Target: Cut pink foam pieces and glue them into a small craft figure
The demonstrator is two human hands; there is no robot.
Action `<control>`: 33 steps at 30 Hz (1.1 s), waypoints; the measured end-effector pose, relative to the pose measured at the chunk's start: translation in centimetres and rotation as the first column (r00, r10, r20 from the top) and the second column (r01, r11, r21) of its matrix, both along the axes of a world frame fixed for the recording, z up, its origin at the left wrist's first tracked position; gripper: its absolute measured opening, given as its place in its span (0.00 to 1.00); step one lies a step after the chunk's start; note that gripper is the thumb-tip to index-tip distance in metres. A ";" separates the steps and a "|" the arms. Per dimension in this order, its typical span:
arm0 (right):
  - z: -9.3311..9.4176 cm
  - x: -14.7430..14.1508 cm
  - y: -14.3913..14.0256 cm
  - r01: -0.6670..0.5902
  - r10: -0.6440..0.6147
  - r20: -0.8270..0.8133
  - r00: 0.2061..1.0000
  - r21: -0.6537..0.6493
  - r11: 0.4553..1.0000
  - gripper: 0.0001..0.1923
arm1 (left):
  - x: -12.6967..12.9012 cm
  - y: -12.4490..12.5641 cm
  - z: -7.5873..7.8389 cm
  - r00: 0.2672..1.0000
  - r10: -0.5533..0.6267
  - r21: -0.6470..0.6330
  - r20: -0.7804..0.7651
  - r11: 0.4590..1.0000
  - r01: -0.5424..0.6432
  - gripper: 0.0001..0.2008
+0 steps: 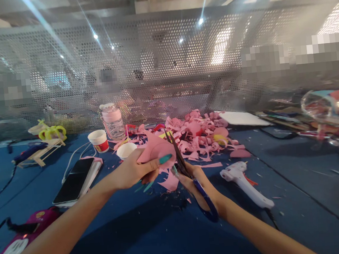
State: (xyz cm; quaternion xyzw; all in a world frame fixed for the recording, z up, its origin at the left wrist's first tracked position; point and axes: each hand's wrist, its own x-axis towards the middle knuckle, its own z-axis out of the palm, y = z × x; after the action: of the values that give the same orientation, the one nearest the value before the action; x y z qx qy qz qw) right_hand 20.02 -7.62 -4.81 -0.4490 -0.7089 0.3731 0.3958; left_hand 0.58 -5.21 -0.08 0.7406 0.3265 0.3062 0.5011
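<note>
Between the thumb and fingers of my left hand (140,167) is a piece of pink craft foam or paper (156,148); its material is hard to tell. A rounded outline shows on it, with a pointed flap at the upper left. My right hand (199,184) grips dark-blue-handled scissors (205,199), their blades pointing up and lying along the right edge of the pink piece. Behind both hands spreads a heap of pink scraps (200,134). A loose pink offcut (169,181) lies just below the held piece.
A white glue gun (243,181) lies at right. On the left are a phone (75,180), a paper cup (98,141), a white bowl (126,150), a bottle (112,122) and a purple power strip (21,241). A perforated metal screen (151,65) stands behind the blue table.
</note>
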 end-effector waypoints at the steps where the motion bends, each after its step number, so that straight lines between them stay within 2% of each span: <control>1: -0.1 0.0 0.0 0.001 -0.001 -0.004 1.000 0.005 1.000 0.14 | 0.0 0.0 0.0 1.000 0.002 -0.005 -0.001 1.000 -0.002 0.24; 9: -0.5 0.0 0.1 -0.014 0.014 -0.015 1.000 0.036 0.999 0.17 | -0.2 -0.1 0.2 0.999 -0.012 -0.027 -0.049 1.000 0.011 0.24; 15: -0.7 0.2 0.2 -0.023 0.023 -0.002 1.000 0.085 0.996 0.18 | -0.4 0.0 0.1 0.999 -0.009 -0.056 -0.031 0.998 0.007 0.21; 28: -0.5 -0.1 0.1 -0.006 0.006 -0.002 1.000 0.024 1.000 0.19 | -0.8 0.4 0.2 0.995 -0.068 -0.070 -0.075 0.996 0.063 0.23; 33: -0.2 -0.2 0.0 -0.019 0.020 -0.025 0.999 0.024 1.000 0.19 | -0.7 0.3 0.5 0.995 -0.054 -0.084 -0.085 0.995 0.047 0.23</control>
State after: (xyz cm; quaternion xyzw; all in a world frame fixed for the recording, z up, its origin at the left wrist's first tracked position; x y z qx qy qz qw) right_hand 19.84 -7.60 -5.05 -0.4327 -0.7125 0.3742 0.4063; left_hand -0.10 -4.94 0.38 0.7401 0.3414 0.2473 0.5239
